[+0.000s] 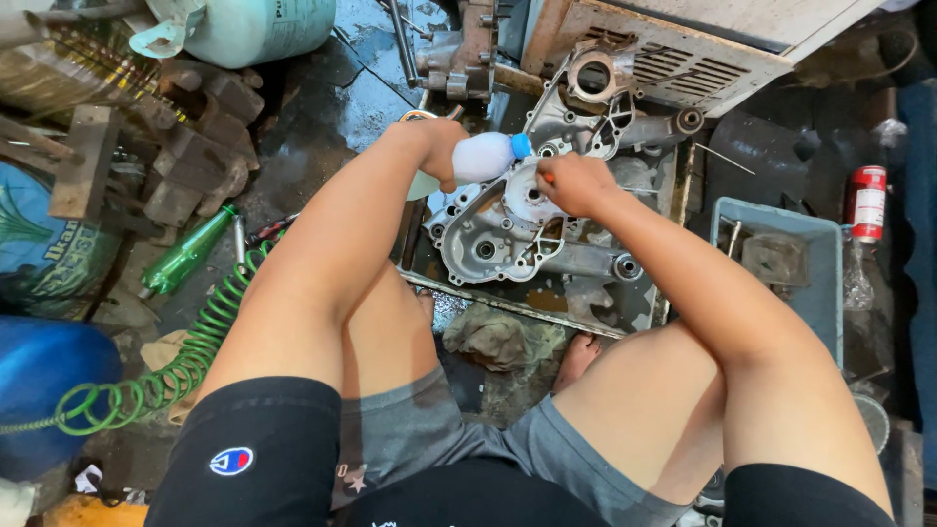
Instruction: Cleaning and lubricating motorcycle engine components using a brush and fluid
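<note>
Casing: grey engine cover, flat in a metal tray at 12 o'clock from the knees; greasy, white foam around its middle bore
Bottle: whitish plastic, blue neck; long axis runs 9-to-3, neck toward 3, tipped over the bore
Left hand: wrapped shut around the bottle's body
Right hand: just at 3 o'clock of the neck, fingers pinching a thin orange tool; the nearer hand to the bore
Hose: green coil at 9 o'clock
</note>
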